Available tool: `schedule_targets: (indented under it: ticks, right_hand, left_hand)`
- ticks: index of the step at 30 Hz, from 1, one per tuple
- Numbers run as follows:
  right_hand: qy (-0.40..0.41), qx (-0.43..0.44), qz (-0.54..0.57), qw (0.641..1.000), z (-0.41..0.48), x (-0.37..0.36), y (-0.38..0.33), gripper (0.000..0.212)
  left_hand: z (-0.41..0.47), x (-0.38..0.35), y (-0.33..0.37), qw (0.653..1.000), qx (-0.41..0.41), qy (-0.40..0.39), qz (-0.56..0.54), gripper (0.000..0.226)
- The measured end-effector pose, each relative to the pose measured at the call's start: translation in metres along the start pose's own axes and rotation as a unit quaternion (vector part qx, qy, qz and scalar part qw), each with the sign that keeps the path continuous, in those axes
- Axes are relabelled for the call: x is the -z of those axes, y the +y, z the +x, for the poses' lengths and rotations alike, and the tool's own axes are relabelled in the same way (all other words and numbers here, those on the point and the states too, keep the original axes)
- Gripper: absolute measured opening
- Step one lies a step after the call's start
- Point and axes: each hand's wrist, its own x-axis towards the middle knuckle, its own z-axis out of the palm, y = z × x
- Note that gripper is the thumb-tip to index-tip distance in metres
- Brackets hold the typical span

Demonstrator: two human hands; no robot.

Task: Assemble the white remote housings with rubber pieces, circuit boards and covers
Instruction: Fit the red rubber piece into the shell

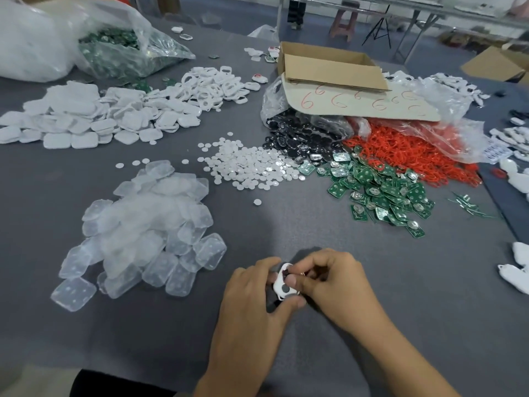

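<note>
While your two hands meet at the near edge, the grey surface carries everything else beyond them. Far left you have a big white plastic bag, and just beside it a clear bag stuffed with green boards. An open cardboard box sits at the far middle, resting on a card sheet scrawled with red sixes. On your left lies a broad heap of white covers, running into a heap of white open frames. Nearer you on the left is the mound of translucent rubber pieces. To the right, red plastic loops spill from a bag, touching a pile of black pieces and a scatter of green circuit boards. Small white discs spread between the rubber mound and the black pile. Your left hand has its grip curled round the white remote housing, thumb beneath it. Your right hand pinches the housing's right edge, thumb pressed on its face. The housing sits between both hands, near the front edge of the surface, a dark round hole showing in it
</note>
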Motion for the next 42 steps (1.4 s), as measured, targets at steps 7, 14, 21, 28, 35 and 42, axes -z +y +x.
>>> schedule_targets:
  ticks: [7,14,21,28,35,42]
  right_hand:
    - [-0.145,-0.075,-0.047,0.985,0.025,0.016,-0.020,0.030]
    - [-0.198,-0.056,-0.037,0.978,0.022,0.020,-0.026,0.019]
    - [-0.203,-0.079,0.016,0.976,0.021,0.021,-0.028,0.021]
    - [-0.254,-0.134,-0.005,0.958,0.033,0.026,-0.029,0.021]
    - [-0.264,-0.141,0.006,0.954,0.036,0.026,-0.029,0.021]
    - [-0.177,-0.072,0.007,0.981,0.026,0.023,-0.017,0.014]
  left_hand:
    - [0.002,0.000,0.000,1.000,-0.001,-0.010,-0.004,0.054]
    - [0.002,0.002,0.000,1.000,-0.018,-0.021,-0.002,0.050]
    - [0.001,0.004,0.002,0.999,-0.035,-0.015,0.018,0.048]
    - [-0.001,0.003,0.002,0.999,-0.038,-0.013,0.020,0.049]
    - [-0.001,0.004,0.001,0.999,-0.034,-0.023,0.001,0.049]
    - [0.001,0.003,0.001,0.999,-0.026,-0.031,0.004,0.040]
